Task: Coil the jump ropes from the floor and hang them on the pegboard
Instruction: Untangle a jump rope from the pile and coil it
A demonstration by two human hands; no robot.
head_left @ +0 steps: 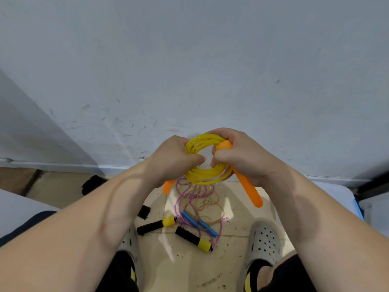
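Item: yellow plastic jump rope [205, 175], coiled, held up between both hands. Light, springy, probably slick, so grasp across all loops. Left hand [171, 160] clenches one side. Right hand [240, 154] clasps the opposite side with an orange handle [250, 191]. Beneath the grip, floored: purple braided rope [189, 199].
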